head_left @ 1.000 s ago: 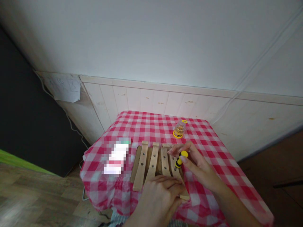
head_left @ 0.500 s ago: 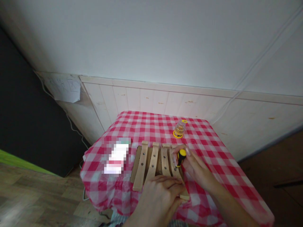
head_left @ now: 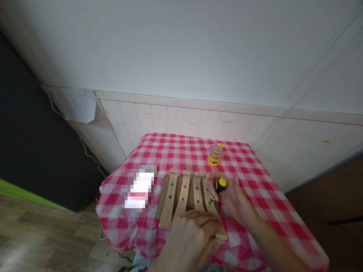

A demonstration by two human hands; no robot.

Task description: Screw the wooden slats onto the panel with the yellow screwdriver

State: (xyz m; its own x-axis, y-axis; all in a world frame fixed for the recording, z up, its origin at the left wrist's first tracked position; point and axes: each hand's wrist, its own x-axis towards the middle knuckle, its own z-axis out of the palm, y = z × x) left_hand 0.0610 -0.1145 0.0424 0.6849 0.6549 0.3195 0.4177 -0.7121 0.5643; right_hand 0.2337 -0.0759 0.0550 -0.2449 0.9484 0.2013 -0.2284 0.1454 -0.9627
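Note:
In my right hand [head_left: 231,192] is a short screwdriver [head_left: 222,185] with a yellow and black handle. Its lower end is near a screw in the rightmost slat of a wooden rack [head_left: 170,196]; fingers partly cover the tip. The rack lies flat, with several pale slats fixed by dark screws across a brown backing. My left hand [head_left: 195,228] grips the near right part of it, fingers over the slats and thumb by the slat end. Beyond the rack stands a clear cone-shaped case [head_left: 215,154] with a yellow base, small bits inside.
A red and white checked cloth [head_left: 176,151] covers the table. Left of the rack lies a blurred-out bright, phone-like object [head_left: 140,190]. A white panelled wall [head_left: 181,117] rises behind the table, and a cable [head_left: 85,145] hangs at the left.
My right hand has turned and shifted slightly right, tilting the screwdriver handle to the right. The left hand and the rack have kept their places.

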